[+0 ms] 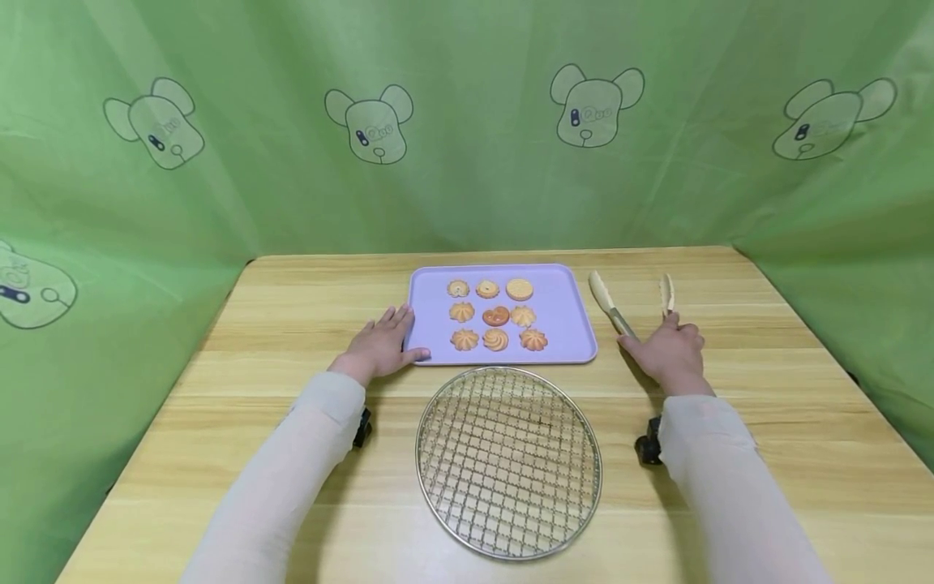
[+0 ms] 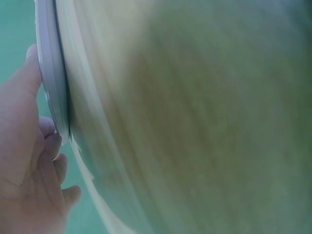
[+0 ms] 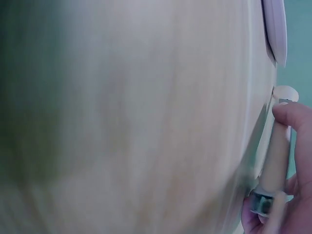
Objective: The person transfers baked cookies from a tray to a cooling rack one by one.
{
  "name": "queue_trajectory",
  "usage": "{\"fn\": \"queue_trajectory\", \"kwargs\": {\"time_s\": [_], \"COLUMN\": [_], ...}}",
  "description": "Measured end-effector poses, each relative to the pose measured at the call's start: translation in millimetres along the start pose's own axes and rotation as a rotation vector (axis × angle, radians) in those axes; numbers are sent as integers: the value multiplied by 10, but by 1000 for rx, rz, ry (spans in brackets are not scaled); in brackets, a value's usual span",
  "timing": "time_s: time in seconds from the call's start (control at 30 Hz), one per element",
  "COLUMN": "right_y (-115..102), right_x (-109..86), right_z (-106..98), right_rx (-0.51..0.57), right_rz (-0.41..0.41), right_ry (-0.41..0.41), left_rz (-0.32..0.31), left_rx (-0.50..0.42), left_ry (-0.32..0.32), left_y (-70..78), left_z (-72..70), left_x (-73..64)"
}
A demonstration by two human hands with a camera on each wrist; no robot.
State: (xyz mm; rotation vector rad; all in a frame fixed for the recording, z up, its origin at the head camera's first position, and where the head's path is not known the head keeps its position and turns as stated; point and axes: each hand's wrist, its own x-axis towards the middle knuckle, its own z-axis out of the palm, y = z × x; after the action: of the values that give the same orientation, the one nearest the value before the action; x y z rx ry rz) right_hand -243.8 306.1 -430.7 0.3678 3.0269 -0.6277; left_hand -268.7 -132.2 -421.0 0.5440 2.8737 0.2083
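My left grip [image 1: 379,345] is lying loose against the left edge of the tray [image 1: 565,316], fingers stretching along its side, thumb crossing the near corner; it is clasping nothing that I am making out, so I'm reading this as a steadying touch against sliding. My right grip [image 1: 669,353] is holding the tongs [image 1: 603,296] between thumb and fingers, just right of the tray. Their arms are standing wide apart, probably because I'm squeezing too lightly to bring the tips together; the tips are pointing away from me. Whether they are touching the tabletop [image 1: 788,389], I'm not managing to tell. On the tray, nine cookies [image 1: 496,316] are lying in three rows of three; the small gaps are likely giving room to take one without knocking its neighbours. The round rack [image 1: 509,462] is lying flat between my forearms, its rim sitting just beside the tray's near edge, which is presumably making for a short reach between the two. Green cloth [image 1: 481,203] is hanging behind everything.
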Motion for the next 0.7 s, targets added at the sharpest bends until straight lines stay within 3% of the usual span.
{"fn": "queue_trajectory", "kwargs": {"time_s": [0.37, 0.7], "right_y": [-15, -71], "right_x": [16, -29], "right_z": [-48, -98], "right_rx": [25, 47], "right_rz": [-9, -12], "right_ry": [-11, 37], "left_rz": [-3, -6], "left_rx": [-10, -23], "left_ry": [-4, 4], "left_y": [-29, 6], "left_z": [29, 13], "left_x": [15, -12]}}
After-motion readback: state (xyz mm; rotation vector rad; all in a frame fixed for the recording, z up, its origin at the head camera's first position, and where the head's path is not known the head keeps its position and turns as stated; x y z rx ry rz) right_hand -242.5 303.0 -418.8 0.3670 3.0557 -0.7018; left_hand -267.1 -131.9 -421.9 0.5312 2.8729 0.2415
